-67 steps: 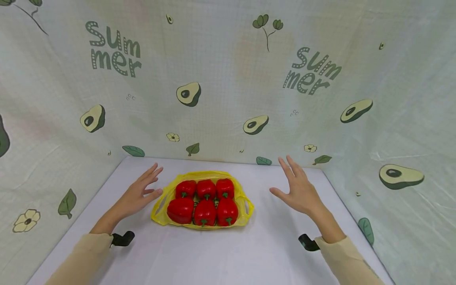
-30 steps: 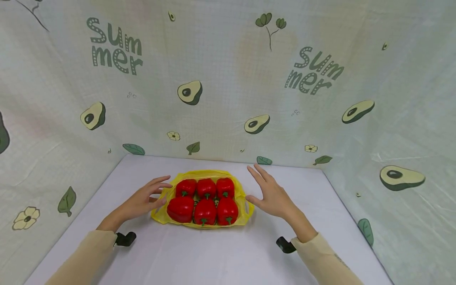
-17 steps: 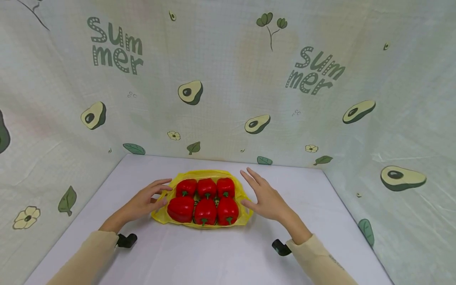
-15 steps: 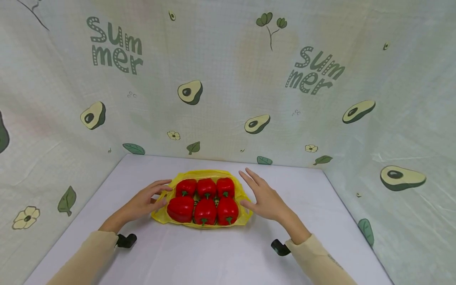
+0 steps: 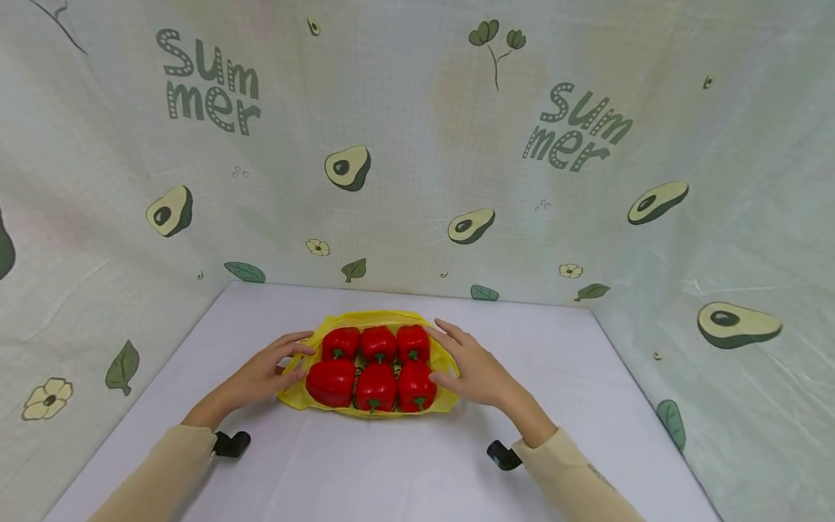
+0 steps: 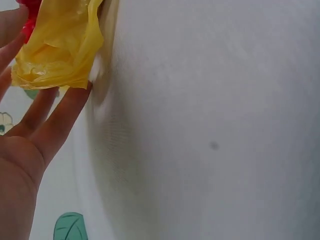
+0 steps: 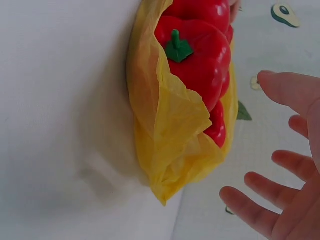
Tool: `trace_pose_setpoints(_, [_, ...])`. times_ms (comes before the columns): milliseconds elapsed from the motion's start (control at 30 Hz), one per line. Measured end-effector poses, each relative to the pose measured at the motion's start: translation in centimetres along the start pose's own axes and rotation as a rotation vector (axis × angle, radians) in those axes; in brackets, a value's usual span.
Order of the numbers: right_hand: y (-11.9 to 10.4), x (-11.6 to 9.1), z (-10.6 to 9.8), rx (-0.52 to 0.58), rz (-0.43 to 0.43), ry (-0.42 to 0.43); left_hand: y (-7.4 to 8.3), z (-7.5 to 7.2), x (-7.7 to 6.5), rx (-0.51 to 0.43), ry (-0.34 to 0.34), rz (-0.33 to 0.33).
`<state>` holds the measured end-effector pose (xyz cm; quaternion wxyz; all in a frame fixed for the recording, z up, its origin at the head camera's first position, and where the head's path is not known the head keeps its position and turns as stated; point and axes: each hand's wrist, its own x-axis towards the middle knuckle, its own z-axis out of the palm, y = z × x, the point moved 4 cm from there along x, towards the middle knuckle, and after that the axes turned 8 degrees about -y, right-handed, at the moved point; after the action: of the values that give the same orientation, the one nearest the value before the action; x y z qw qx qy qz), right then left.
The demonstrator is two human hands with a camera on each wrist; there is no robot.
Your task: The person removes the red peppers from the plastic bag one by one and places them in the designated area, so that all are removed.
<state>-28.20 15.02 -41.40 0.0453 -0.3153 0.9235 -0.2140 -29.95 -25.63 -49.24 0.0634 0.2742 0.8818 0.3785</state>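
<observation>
Several red bell peppers (image 5: 329, 384), their green stems showing, lie in two rows on a spread yellow plastic bag (image 5: 365, 317). At the bag's left end is my left hand (image 5: 261, 370), its fingers loosely bent. The left wrist view shows that hand's lower fingers (image 6: 62, 120) reaching behind the bag's end (image 6: 60, 55), with the thumb on the near side; whether they touch it I cannot tell. My right hand (image 5: 479, 370) hovers over the bag's right end, fingers spread. In the right wrist view, a gap separates these fingers (image 7: 250, 205) from the bag (image 7: 150, 100).
A white-covered table (image 5: 365, 471) carries the bag near its far side. Cloth walls (image 5: 404, 217) printed with avocados, leaves and lettering rise along the back and both sides. Black wrist cameras (image 5: 232, 444) sit at both beige sleeves.
My right hand has come in from the right to the bag's right end. The left hand has shifted slightly to the right, up to the left end. Bag and peppers have stayed put.
</observation>
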Motion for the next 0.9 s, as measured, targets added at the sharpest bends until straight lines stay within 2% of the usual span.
trace_pose_setpoints(233, [-0.2,0.2,0.6,0.009,-0.003,-0.035,0.3,0.1,0.3,0.022,-0.005,0.010])
trace_pose_setpoints(533, [-0.3,0.7,1.3,0.047,-0.022,-0.048,0.5,0.2,0.6,0.007,-0.005,0.023])
trace_pose_setpoints(900, [-0.3,1.1,2.5,0.124,-0.076,-0.131,0.6,0.4,0.8,0.000,-0.004,0.010])
